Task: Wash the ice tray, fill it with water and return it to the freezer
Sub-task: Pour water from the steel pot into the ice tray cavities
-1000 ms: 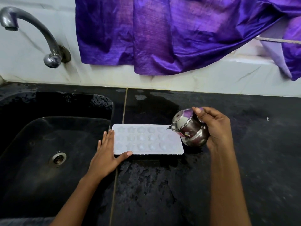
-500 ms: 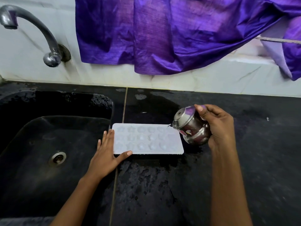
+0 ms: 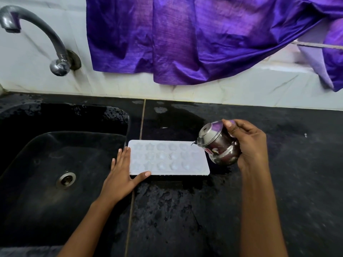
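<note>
Since a second ago the right hand has lifted the steel pot a little and drawn it slightly toward the tray's right end, while the left hand and the tray have stayed where they were. The black stone counter fills most of the view, one slab wet and speckled with drops, with a thin seam running from the wall toward the camera. One black sink is set into it on the left, with a single round metal drain in its floor. Behind runs a white marble wall, and one purple cloth hangs over it from above, drooping along a ledge to the right. One curved metal tap comes out of the wall above the sink. Two bare forearms reach in from below. One white ice tray lies flat on the counter just right of the sink edge, its long side parallel to the wall, with three rows of shaped cells, stars and rounds among them; whether they hold water is hard to tell. The left hand lies spread and flat, fingers against the tray's left end and thumb along its near edge. The right hand is curled around the one small pot, tilted with its mouth toward the tray's right end, just above that corner.
</note>
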